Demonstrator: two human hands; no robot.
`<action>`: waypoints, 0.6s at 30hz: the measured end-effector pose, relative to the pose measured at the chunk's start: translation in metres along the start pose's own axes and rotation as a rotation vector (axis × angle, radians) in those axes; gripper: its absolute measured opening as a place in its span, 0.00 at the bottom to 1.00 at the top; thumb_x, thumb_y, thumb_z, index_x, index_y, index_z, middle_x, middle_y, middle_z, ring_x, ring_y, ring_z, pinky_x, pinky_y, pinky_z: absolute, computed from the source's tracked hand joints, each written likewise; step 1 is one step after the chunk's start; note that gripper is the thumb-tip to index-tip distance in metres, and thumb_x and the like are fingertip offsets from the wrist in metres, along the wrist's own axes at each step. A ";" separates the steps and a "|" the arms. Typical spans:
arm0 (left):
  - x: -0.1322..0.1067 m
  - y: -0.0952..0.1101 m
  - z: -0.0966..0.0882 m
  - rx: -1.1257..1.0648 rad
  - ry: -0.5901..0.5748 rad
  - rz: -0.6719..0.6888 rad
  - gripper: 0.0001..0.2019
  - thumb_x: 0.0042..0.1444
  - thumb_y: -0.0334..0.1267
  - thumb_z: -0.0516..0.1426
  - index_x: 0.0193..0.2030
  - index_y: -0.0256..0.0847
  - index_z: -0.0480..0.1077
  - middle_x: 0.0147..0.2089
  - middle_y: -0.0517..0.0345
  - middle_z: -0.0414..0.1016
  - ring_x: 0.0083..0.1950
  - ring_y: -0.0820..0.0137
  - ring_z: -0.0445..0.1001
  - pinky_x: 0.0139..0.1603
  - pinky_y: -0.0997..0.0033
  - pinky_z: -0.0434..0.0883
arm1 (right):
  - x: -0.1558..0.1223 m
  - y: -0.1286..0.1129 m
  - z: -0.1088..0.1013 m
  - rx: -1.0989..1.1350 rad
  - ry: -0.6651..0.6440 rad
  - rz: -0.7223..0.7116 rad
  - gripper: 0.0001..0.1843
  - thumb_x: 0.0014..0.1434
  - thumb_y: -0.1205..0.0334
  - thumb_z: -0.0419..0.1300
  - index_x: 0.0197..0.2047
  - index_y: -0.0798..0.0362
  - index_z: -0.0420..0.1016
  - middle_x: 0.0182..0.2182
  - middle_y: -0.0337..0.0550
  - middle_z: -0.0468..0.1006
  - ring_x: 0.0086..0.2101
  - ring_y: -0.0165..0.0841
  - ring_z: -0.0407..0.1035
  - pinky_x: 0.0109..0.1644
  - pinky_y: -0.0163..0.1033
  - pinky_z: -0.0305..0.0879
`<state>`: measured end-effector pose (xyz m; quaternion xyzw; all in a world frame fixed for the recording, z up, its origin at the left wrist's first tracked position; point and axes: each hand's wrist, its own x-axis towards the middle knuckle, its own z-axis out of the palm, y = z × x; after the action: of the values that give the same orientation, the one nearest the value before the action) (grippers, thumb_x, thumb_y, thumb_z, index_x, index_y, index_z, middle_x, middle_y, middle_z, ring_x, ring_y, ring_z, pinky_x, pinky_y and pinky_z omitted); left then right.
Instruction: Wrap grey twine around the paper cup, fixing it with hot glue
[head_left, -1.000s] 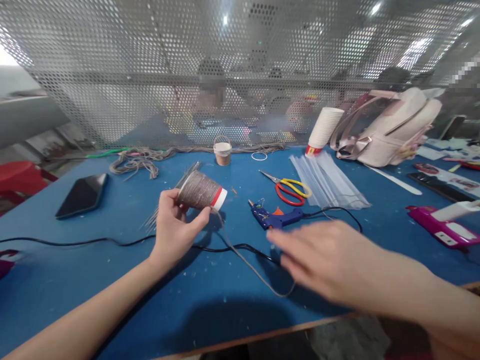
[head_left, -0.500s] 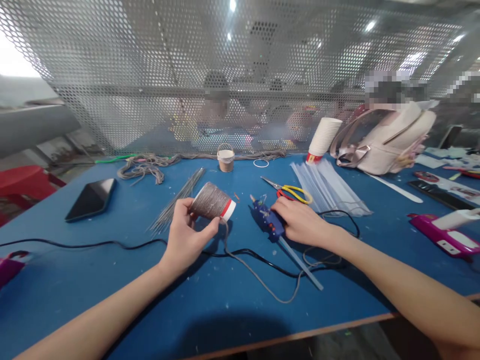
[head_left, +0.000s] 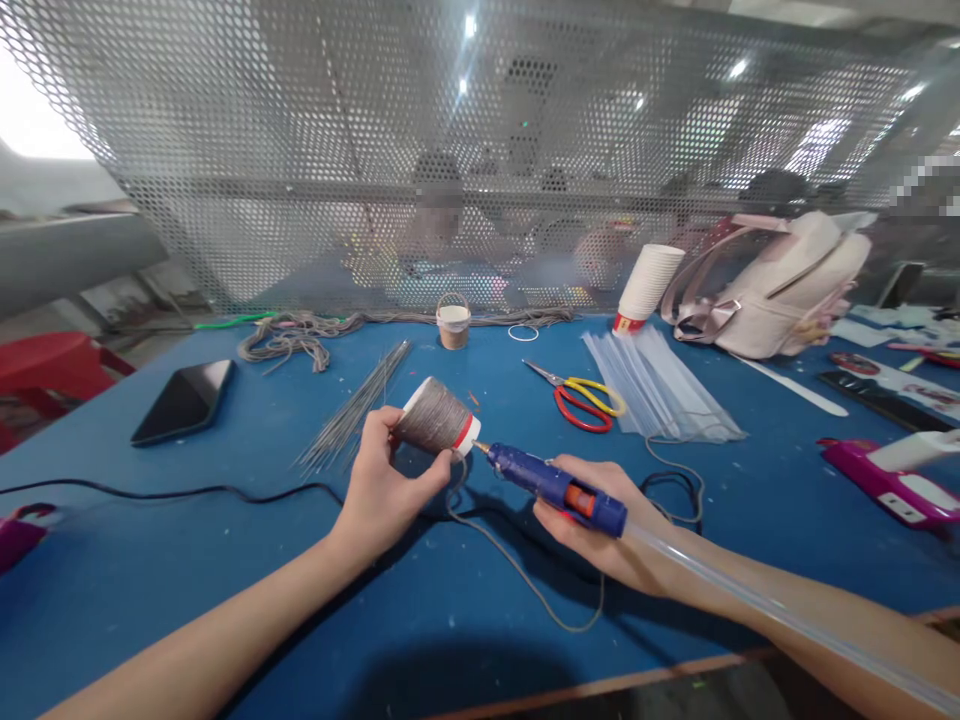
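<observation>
My left hand [head_left: 394, 485] is closed around a paper cup [head_left: 435, 415] that lies tilted on its side in the air. Grey cord covers most of the cup, leaving a red and white band bare at its base end. A loose tail of cord [head_left: 517, 562] runs from there down over the table. In my right hand [head_left: 600, 520] is a blue hot glue gun [head_left: 555, 483], its nozzle at the cup's bare band; whether it touches I cannot tell. A long clear glue stick [head_left: 750, 583] sticks out of the gun's back, above my right forearm.
Beyond my hands lie scissors [head_left: 577, 393], glue sticks [head_left: 664, 385], thin wires [head_left: 356, 405] and a small basket [head_left: 453, 325]. A phone [head_left: 184, 400] is at left. Stacked cups [head_left: 649, 288], a backpack [head_left: 780, 285] and a purple power strip [head_left: 892, 485] stand right. A black cable [head_left: 225, 490] crosses the table.
My right hand has lifted the glue gun off the table and turned its nozzle toward the cup. The cup has shifted slightly right in my left hand. The scissors now show fully.
</observation>
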<state>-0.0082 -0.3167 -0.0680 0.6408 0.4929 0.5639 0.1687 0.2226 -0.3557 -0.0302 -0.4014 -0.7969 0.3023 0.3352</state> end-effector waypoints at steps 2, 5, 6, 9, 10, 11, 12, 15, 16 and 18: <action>-0.001 -0.001 0.001 0.007 -0.002 0.013 0.18 0.44 0.39 0.63 0.40 0.43 0.61 0.37 0.61 0.64 0.37 0.71 0.68 0.40 0.67 0.69 | 0.001 0.002 0.002 -0.015 -0.012 -0.027 0.11 0.56 0.64 0.57 0.26 0.51 0.58 0.20 0.30 0.59 0.21 0.24 0.50 0.24 0.31 0.53; -0.003 -0.001 0.002 0.011 -0.013 0.018 0.18 0.44 0.40 0.63 0.40 0.43 0.60 0.37 0.61 0.64 0.36 0.71 0.68 0.40 0.67 0.69 | 0.002 0.005 0.003 -0.046 -0.009 -0.066 0.10 0.56 0.64 0.56 0.27 0.51 0.58 0.19 0.30 0.59 0.20 0.24 0.51 0.24 0.31 0.53; -0.003 -0.001 0.002 0.013 -0.014 0.022 0.18 0.45 0.40 0.62 0.40 0.43 0.60 0.36 0.61 0.64 0.36 0.71 0.67 0.40 0.67 0.69 | 0.002 0.006 0.003 -0.053 -0.002 -0.078 0.10 0.56 0.64 0.56 0.27 0.50 0.58 0.19 0.30 0.59 0.20 0.24 0.51 0.24 0.31 0.53; -0.003 -0.001 0.003 0.029 -0.019 0.045 0.18 0.46 0.40 0.62 0.41 0.43 0.60 0.37 0.61 0.64 0.36 0.71 0.67 0.40 0.67 0.68 | 0.002 0.006 0.004 -0.055 0.014 -0.103 0.09 0.57 0.63 0.55 0.27 0.50 0.58 0.20 0.31 0.59 0.20 0.24 0.50 0.24 0.32 0.52; -0.003 -0.001 0.003 0.037 -0.019 0.052 0.18 0.46 0.40 0.62 0.41 0.43 0.60 0.37 0.61 0.64 0.36 0.71 0.67 0.40 0.67 0.68 | 0.002 0.006 0.004 -0.053 0.009 -0.108 0.09 0.57 0.63 0.55 0.27 0.51 0.59 0.20 0.31 0.59 0.20 0.24 0.51 0.24 0.32 0.52; -0.003 0.000 0.003 0.046 -0.021 0.056 0.18 0.46 0.40 0.62 0.41 0.43 0.60 0.37 0.62 0.64 0.36 0.71 0.67 0.40 0.67 0.68 | 0.002 0.006 0.005 -0.052 0.001 -0.111 0.09 0.57 0.63 0.55 0.27 0.51 0.59 0.21 0.32 0.60 0.20 0.24 0.51 0.24 0.32 0.52; -0.003 0.000 0.003 0.054 -0.025 0.056 0.18 0.46 0.40 0.62 0.41 0.43 0.59 0.37 0.62 0.64 0.36 0.72 0.67 0.40 0.67 0.68 | 0.002 0.006 0.005 -0.052 -0.005 -0.112 0.08 0.57 0.63 0.55 0.27 0.51 0.59 0.21 0.32 0.60 0.20 0.24 0.52 0.24 0.32 0.53; -0.003 0.001 0.003 0.071 -0.041 0.051 0.18 0.47 0.40 0.62 0.40 0.43 0.59 0.36 0.62 0.64 0.36 0.72 0.67 0.40 0.67 0.68 | 0.001 0.008 0.007 -0.072 -0.017 -0.108 0.08 0.56 0.64 0.55 0.28 0.51 0.60 0.22 0.33 0.62 0.21 0.25 0.53 0.26 0.32 0.54; -0.003 0.001 0.003 0.078 -0.047 0.056 0.18 0.47 0.40 0.62 0.40 0.43 0.59 0.36 0.62 0.64 0.36 0.72 0.67 0.40 0.67 0.68 | 0.001 0.008 0.008 -0.081 -0.019 -0.108 0.07 0.55 0.64 0.55 0.28 0.52 0.60 0.22 0.33 0.63 0.21 0.25 0.54 0.26 0.32 0.54; -0.004 0.000 0.003 0.092 -0.050 0.070 0.17 0.47 0.40 0.62 0.41 0.43 0.59 0.37 0.62 0.64 0.36 0.72 0.67 0.40 0.67 0.68 | 0.000 0.009 0.009 -0.100 -0.045 -0.097 0.05 0.55 0.65 0.55 0.29 0.52 0.62 0.23 0.36 0.65 0.22 0.26 0.57 0.27 0.33 0.55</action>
<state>-0.0048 -0.3186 -0.0712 0.6785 0.4913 0.5300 0.1315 0.2191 -0.3528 -0.0425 -0.3716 -0.8369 0.2544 0.3111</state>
